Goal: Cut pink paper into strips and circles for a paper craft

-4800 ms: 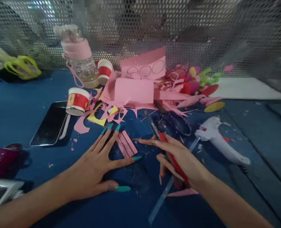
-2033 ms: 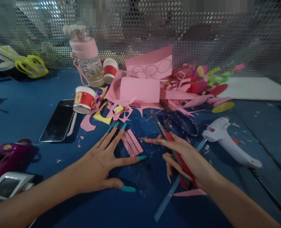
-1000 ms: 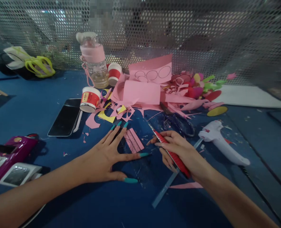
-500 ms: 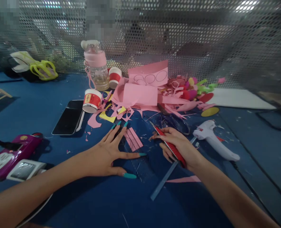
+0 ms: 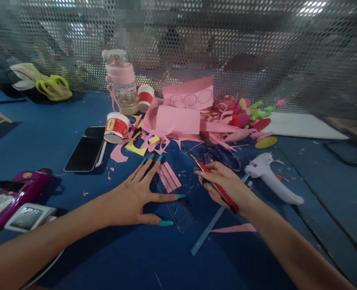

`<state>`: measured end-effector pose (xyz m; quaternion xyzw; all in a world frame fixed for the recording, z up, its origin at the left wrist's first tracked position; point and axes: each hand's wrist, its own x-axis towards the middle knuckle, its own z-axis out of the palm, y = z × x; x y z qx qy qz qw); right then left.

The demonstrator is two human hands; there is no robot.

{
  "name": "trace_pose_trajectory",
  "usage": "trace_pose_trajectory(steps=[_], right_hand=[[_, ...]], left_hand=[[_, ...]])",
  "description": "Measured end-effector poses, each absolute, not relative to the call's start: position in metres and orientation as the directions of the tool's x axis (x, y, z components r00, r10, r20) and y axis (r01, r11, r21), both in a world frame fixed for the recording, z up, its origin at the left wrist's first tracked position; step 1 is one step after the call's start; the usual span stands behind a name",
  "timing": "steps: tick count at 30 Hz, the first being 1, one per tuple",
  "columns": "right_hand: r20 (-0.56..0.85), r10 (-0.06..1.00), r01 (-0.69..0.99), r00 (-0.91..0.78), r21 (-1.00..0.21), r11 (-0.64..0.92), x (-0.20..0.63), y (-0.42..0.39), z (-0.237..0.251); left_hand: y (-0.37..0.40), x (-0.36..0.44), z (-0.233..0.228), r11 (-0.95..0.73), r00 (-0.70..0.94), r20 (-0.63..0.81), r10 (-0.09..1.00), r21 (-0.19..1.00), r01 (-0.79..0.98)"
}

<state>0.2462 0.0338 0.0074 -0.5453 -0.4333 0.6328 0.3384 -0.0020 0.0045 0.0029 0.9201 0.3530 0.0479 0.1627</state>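
Observation:
My left hand (image 5: pixel 136 195) lies flat on the blue table with fingers spread and long teal nails. Under and beside it is a clear plastic strip (image 5: pixel 180 213), partly hidden, perhaps a ruler. A small pink piece of paper (image 5: pixel 169 177) with dark lines lies just past my left index finger. My right hand (image 5: pixel 227 185) is closed around a red utility knife (image 5: pixel 213 182), its blade tip pointing up and left, apart from the paper. Below that hand a translucent glue stick (image 5: pixel 207 233) runs out of the back of a white glue gun (image 5: pixel 273 179).
Pink paper scraps (image 5: pixel 178 121) are heaped at the back beside a water bottle (image 5: pixel 122 84) and paper cups (image 5: pixel 116 128). A phone (image 5: pixel 86 149) lies left of my hand, near a purple power strip (image 5: pixel 15 193). Behind stands a perforated metal screen (image 5: pixel 241 44).
My right hand has rolled slightly and its fingers have drawn in around the utility knife. My left hand and the pink paper stay in place.

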Motion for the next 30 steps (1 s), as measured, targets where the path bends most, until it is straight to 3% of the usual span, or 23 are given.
trace_pose_trajectory(steps=[30], right_hand=[[-0.392, 0.893, 0.046, -0.222, -0.919, -0.392, 0.2469, 0.0358, 0.0039]], left_hand=[[0.0041, -0.0004, 0.0033, -0.693, 0.739, -0.027, 0.674, 0.325, 0.644]])
